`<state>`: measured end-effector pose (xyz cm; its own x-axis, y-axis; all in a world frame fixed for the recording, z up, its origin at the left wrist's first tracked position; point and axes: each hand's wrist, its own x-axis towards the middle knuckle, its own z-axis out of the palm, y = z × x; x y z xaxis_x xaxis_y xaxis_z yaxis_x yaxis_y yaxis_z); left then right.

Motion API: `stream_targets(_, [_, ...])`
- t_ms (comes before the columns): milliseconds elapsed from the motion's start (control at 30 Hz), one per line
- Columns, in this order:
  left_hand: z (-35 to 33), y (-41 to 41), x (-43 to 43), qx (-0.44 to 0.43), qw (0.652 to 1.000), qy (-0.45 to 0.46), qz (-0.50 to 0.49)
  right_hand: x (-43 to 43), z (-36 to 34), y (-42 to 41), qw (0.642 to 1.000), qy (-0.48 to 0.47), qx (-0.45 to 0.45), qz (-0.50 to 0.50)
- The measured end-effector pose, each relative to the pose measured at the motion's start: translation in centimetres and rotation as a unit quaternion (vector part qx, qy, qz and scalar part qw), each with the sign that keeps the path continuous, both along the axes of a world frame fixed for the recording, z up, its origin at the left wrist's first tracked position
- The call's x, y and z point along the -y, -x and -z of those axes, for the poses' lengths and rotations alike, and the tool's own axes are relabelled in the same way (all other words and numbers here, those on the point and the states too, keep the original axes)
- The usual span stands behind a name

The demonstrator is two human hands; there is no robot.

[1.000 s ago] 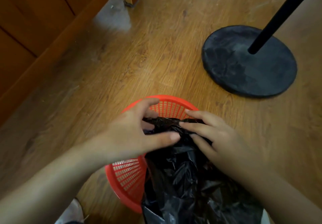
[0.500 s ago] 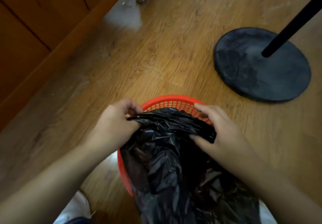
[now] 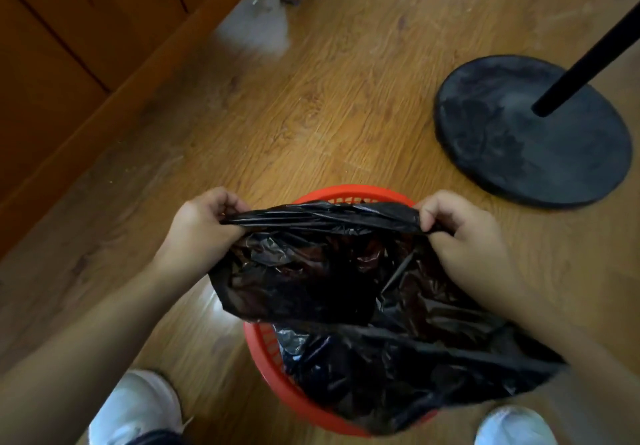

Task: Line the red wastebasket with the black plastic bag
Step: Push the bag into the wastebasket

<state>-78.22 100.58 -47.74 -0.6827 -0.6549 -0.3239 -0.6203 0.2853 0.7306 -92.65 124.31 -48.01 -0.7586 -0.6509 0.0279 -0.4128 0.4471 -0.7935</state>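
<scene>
While the red wastebasket [image 3: 266,358] is standing on the wooden floor [image 3: 311,105], the left hand [image 3: 201,226] and right hand [image 3: 464,237] are each pinching the black plastic bag [image 3: 346,289] by its far edge with curled fingers, stretching it taut over the basket's mouth, beside a black stand base [image 3: 533,133].
</scene>
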Motion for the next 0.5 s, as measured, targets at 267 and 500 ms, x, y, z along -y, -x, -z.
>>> stream_targets(267, [-3.5,1.6,0.0,0.165,0.977,0.086,0.102,0.8,0.1,0.5,0.998,-0.008,-0.056,0.013])
stream_targets(500, [-3.8,2.8,-5.4,-0.181,0.87,0.342,0.305,0.1,0.1,0.7,0.997,-0.05,-0.047,0.03])
